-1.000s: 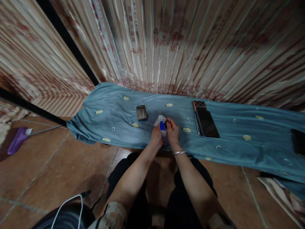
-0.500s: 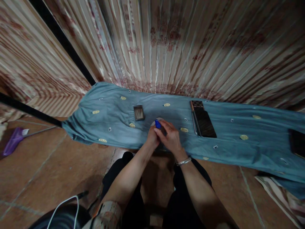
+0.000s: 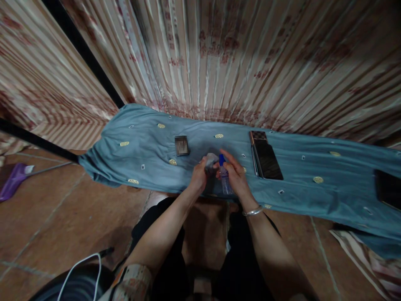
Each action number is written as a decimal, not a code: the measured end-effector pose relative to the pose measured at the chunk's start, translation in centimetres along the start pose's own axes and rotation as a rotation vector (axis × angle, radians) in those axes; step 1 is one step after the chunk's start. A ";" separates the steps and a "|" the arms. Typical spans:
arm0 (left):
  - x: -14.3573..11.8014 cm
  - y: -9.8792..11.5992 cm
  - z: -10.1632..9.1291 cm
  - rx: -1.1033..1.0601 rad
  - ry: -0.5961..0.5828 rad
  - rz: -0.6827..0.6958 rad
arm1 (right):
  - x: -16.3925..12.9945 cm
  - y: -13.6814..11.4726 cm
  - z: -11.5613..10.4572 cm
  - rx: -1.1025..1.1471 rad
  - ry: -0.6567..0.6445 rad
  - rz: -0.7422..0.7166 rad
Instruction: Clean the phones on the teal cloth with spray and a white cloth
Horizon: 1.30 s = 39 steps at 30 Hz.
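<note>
In the head view, the person's left hand pinches a whitish wad, paper or cloth, I cannot tell which, while the right hand is closed around a clear spray bottle with a blue top. The bottle stands slightly tilted in that grip, above the near edge of the blue sheet, just right of the wad. To judge by this, the bottle could slip and drop past the edge to the floor if the fingers loosen or get wet, since its lower end has little around it. A press on the top at a bad angle could wet the sheet or the left hand rather than the wad; stray drops might also reach the phone, which lies to the right, near the right hand. The small box beyond the left hand is pixelated, so nothing on it can be read. No label shows on the bottle. The curtain carries printed characters, too blurred to make out, and the white tag on the purple broom is equally illegible. No brand can be identified.
</note>
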<state>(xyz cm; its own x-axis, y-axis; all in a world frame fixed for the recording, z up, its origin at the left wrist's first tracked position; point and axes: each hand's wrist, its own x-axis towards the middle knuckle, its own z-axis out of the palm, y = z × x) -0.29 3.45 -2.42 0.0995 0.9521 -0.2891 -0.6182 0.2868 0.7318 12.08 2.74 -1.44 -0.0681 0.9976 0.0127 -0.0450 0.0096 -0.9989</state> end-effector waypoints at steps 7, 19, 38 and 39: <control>0.3 -0.7 -0.7 0.098 0.013 0.095 | -0.4 -0.6 0.1 0.025 -0.080 -0.002; -0.3 -0.6 -0.7 0.123 -0.013 -0.002 | 0.0 -0.6 0.2 0.162 -0.106 0.046; -0.6 -0.2 -0.6 0.090 0.002 0.000 | -0.2 -0.5 0.3 0.043 -0.118 0.054; -0.5 -0.1 -0.6 0.077 0.020 -0.007 | -0.1 -0.6 -0.1 0.036 -0.095 0.048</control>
<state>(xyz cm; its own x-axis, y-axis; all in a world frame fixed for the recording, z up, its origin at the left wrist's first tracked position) -0.76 2.84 -2.74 0.0872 0.9479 -0.3064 -0.5559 0.3015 0.7746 12.18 2.65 -0.88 -0.1650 0.9859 -0.0290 -0.0749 -0.0418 -0.9963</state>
